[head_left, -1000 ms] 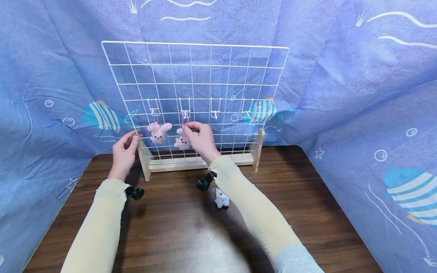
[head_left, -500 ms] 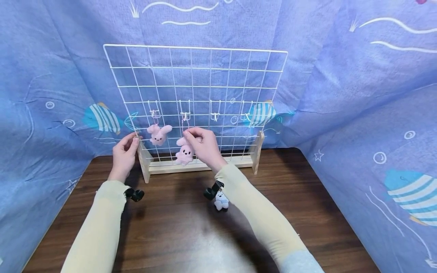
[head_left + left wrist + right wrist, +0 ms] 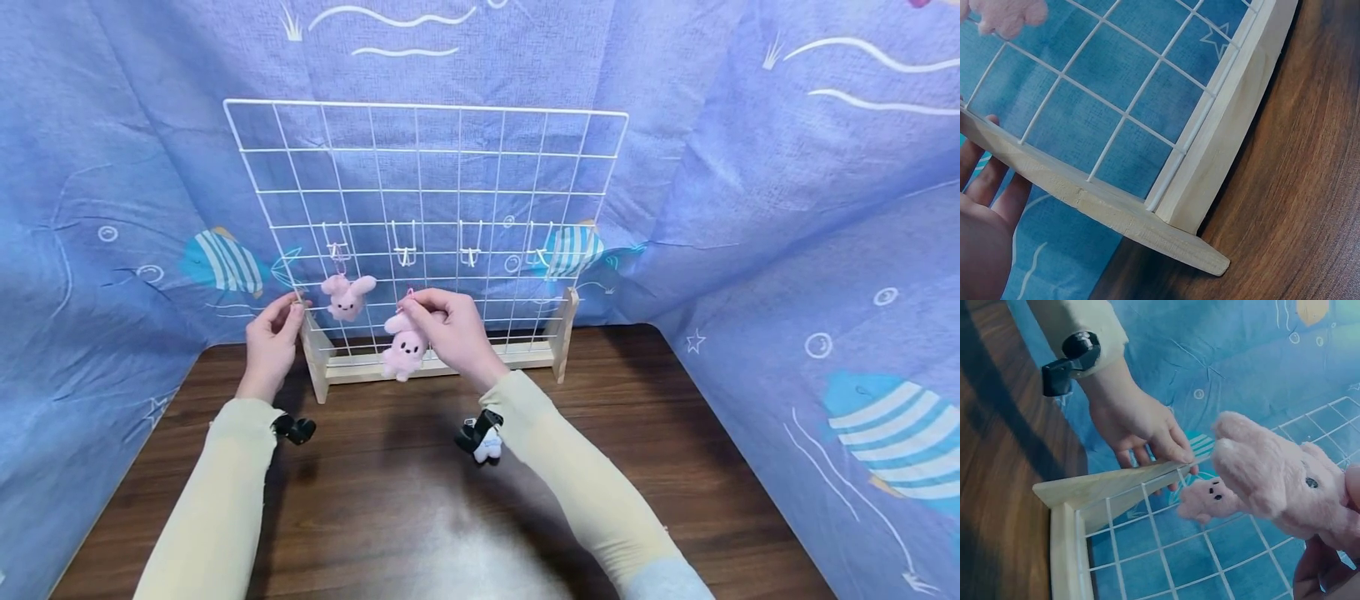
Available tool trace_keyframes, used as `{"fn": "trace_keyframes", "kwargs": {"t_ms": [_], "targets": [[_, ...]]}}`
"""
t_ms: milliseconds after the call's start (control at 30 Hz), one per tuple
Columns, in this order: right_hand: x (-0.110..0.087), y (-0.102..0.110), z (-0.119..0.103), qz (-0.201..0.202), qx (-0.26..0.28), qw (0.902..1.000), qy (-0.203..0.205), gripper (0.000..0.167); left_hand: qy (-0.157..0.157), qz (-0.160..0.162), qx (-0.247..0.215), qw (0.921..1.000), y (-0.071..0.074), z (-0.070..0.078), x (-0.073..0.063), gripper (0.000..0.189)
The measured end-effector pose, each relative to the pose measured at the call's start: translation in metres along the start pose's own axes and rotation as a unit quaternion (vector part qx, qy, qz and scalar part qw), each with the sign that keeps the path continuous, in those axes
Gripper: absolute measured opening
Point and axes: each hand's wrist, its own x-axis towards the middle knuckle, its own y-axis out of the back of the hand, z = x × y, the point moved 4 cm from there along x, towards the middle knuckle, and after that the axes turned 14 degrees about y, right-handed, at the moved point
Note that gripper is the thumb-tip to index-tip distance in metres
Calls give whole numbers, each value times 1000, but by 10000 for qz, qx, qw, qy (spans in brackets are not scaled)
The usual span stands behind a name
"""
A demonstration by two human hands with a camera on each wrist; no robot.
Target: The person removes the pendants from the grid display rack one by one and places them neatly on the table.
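Note:
My right hand [image 3: 453, 329] pinches a pink plush bunny keychain [image 3: 405, 348] near its ears, in front of the white wire grid rack [image 3: 525, 357]. A bit of its pink strap shows above the fingertips, below a bare hook [image 3: 406, 256]. In the right wrist view the held bunny [image 3: 1279, 478] looms close and partly covers the fingers. My left hand [image 3: 268, 346] holds the rack's left wooden upright [image 3: 315, 354], thumb in front. The left wrist view shows its fingers [image 3: 1013, 200] at the upright's edge. A second pink bunny keychain [image 3: 347, 298] hangs from the leftmost hook.
Two more bare hooks, a middle one [image 3: 470, 257] and a right one [image 3: 537, 257], sit on the same grid row. A white plush keychain [image 3: 488, 447] lies on the brown table [image 3: 360, 508], partly behind the right wrist camera [image 3: 476, 431]. Blue printed cloth [image 3: 712, 167] surrounds the table.
My right hand has drawn the pink bunny keychain down and towards me, and its strap has come off the second hook. The left hand stays on the upright.

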Motion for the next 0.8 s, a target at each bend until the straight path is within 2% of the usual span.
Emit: {"fn": "trace_keyframes", "kwargs": {"t_ms": [133,267,433,633,800], "targets": [[-10,-2,8,-275,15,9994,-218,19,39,0,44,10000,0,-1,1,41],[-21,-6,22,-820,-183,9957,-380,17,63,-9,8,10000,-1,-1,1,41],[-38,-15,43,-1529,-611,9848,-547,17,37,14,-11,10000,-1,-1,0,41],[-61,-27,68,-2224,-824,9699,-548,16,34,34,-7,10000,-2,0,0,41],[-75,-32,88,-2558,-934,9598,-675,17,89,19,-48,9999,-2,0,0,41]]}}
